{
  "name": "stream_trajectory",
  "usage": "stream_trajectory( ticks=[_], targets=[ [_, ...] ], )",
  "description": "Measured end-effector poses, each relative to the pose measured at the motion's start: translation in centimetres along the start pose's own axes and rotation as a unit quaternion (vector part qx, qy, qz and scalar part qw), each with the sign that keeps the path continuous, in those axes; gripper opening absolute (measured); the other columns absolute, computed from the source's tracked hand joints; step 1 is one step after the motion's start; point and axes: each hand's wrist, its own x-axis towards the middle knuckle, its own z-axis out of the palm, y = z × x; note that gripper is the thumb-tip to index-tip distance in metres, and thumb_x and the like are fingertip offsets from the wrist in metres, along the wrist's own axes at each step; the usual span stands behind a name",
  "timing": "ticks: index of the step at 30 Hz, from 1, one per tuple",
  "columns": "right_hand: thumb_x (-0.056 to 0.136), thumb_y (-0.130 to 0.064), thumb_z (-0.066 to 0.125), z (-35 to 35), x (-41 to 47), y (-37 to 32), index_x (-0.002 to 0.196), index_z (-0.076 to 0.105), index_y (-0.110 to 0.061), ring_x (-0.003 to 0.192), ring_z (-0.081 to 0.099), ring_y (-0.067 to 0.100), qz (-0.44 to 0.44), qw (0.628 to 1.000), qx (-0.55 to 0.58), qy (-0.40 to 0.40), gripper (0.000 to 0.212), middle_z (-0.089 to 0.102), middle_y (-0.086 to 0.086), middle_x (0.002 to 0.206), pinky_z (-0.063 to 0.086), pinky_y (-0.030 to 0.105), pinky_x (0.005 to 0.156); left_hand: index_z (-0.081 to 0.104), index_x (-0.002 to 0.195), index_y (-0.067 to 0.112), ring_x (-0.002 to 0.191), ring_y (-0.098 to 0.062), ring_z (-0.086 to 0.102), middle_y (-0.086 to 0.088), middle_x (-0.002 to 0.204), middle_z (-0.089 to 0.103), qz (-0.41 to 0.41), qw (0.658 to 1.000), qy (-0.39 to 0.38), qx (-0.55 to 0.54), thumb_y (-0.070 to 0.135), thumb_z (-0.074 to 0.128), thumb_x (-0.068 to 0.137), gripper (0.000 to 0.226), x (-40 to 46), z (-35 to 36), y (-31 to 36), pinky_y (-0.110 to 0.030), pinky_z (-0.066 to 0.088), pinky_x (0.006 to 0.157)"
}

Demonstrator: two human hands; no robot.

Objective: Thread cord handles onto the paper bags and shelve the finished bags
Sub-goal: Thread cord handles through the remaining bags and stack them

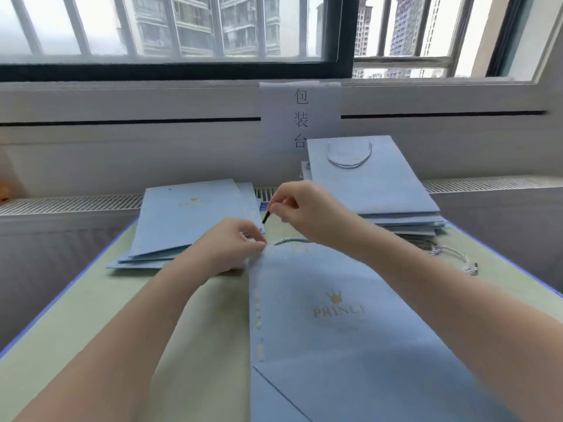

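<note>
— What's lying round the work?

— A stack of flat bags (189, 217) at the table's (91, 315) far edge left, a stack with handles (371, 184) far right, loose cords (457, 257) by the right edge.

— And the hands?

— The paper bag (350, 330) lies flat at the near edge. The left hand (231, 245) pinches its top corner; the right hand (301, 208), raised above, pinches the cord's black tip (266, 217) — the cord (289, 240) loops along the bag's top.
</note>
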Motion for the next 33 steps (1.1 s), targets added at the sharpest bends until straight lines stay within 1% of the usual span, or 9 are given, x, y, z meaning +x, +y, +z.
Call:
stream_trajectory(
  ticks=[5, 7, 10, 14, 18, 21, 28, 31, 33],
  targets=[
    [0.093, -0.017, 0.048, 1.8, -1.9, 1.4, 0.093, 0.063, -0.010, 0.069, 0.048, 0.009, 0.008, 0.997, -0.060, -0.040, 0.016, 0.054, -0.011, 0.075, 0.040, 0.025, 0.063, 0.059, 0.072, 0.008, 0.056, -0.010, 0.038, 0.004, 0.061, 0.044, 0.063, 0.997, -0.041, 0.028, 0.018, 0.058, 0.088, 0.019, 0.1, 1.5, -0.3, -0.025, 0.029, 0.058],
    [0.091, -0.024, 0.052, 1.1, -2.2, 1.9, 0.088, 0.059, -0.017, 0.070, 0.048, 0.010, 0.015, 0.994, -0.088, -0.058, 0.011, 0.052, -0.014, 0.073, 0.043, 0.029, 0.066, 0.059, 0.073, 0.015, 0.059, -0.005, 0.038, 0.009, 0.064, 0.042, 0.087, 0.993, -0.053, 0.060, 0.018, 0.061, 0.086, 0.013, 0.3, 2.2, -0.4, -0.023, 0.030, 0.060],
    [0.089, -0.030, 0.058, 0.4, -2.2, 2.5, 0.080, 0.055, -0.022, 0.065, 0.047, 0.006, 0.024, 0.994, -0.078, -0.078, 0.012, 0.049, -0.016, 0.069, 0.038, 0.024, 0.060, 0.064, 0.087, 0.018, 0.069, -0.006, 0.045, 0.011, 0.073, 0.049, 0.092, 0.994, -0.018, 0.061, 0.013, 0.061, 0.086, 0.005, 0.7, 2.6, -0.6, -0.022, 0.034, 0.065],
    [0.087, -0.031, 0.060, 0.7, -2.9, 2.6, 0.079, 0.055, -0.025, 0.056, 0.043, 0.001, 0.022, 0.993, -0.050, -0.108, 0.011, 0.048, -0.015, 0.067, 0.030, 0.011, 0.045, 0.061, 0.084, 0.015, 0.070, -0.006, 0.047, 0.006, 0.076, 0.052, 0.074, 0.997, 0.006, 0.020, 0.007, 0.052, 0.092, 0.015, 0.8, 2.6, -0.6, -0.020, 0.035, 0.061],
    [0.088, -0.026, 0.062, 1.1, -3.0, 2.1, 0.075, 0.058, -0.021, 0.052, 0.045, -0.003, 0.006, 0.994, 0.031, -0.109, 0.014, 0.048, -0.017, 0.056, 0.033, 0.011, 0.051, 0.053, 0.078, 0.018, 0.074, -0.014, 0.046, 0.002, 0.078, 0.051, 0.048, 0.999, 0.000, 0.012, 0.005, 0.041, 0.096, 0.025, 0.7, 2.7, -0.4, -0.021, 0.034, 0.059],
    [0.087, -0.019, 0.062, 1.0, -3.1, 2.2, 0.075, 0.062, -0.017, 0.051, 0.041, 0.000, 0.016, 0.988, 0.095, -0.120, 0.012, 0.049, -0.018, 0.050, 0.031, 0.014, 0.053, 0.053, 0.073, 0.021, 0.066, -0.008, 0.042, 0.003, 0.074, 0.049, 0.042, 0.999, -0.001, -0.024, 0.004, 0.040, 0.096, 0.031, 0.6, 2.5, -0.1, -0.017, 0.030, 0.054],
    [0.087, -0.020, 0.062, 0.8, -3.1, 2.7, 0.077, 0.061, -0.019, 0.053, 0.041, 0.000, 0.015, 0.989, 0.080, -0.125, 0.010, 0.049, -0.014, 0.059, 0.034, 0.015, 0.055, 0.067, 0.086, 0.024, 0.059, -0.009, 0.049, -0.003, 0.075, 0.059, 0.005, 0.991, -0.028, -0.129, 0.010, 0.048, 0.096, 0.026, -0.1, 1.7, 0.2, -0.014, 0.038, 0.050],
    [0.085, -0.019, 0.062, 0.9, -3.0, 2.7, 0.073, 0.059, -0.024, 0.056, 0.043, 0.002, 0.007, 0.990, 0.092, -0.108, 0.014, 0.051, -0.012, 0.062, 0.037, 0.019, 0.058, 0.072, 0.087, 0.014, 0.075, -0.020, 0.055, -0.021, 0.091, 0.068, 0.003, 0.989, -0.044, -0.143, 0.016, 0.059, 0.092, 0.014, 0.0, 1.5, 0.2, -0.030, 0.042, 0.070],
    [0.085, -0.018, 0.062, 0.9, -3.1, 2.5, 0.072, 0.057, -0.026, 0.055, 0.043, 0.000, -0.002, 0.990, 0.100, -0.104, 0.017, 0.050, -0.013, 0.061, 0.035, 0.015, 0.057, 0.072, 0.086, 0.006, 0.075, -0.023, 0.051, -0.022, 0.085, 0.065, -0.008, 0.988, -0.053, -0.143, 0.019, 0.061, 0.091, 0.017, 0.0, 1.4, 0.1, -0.036, 0.038, 0.070]
  ],
)
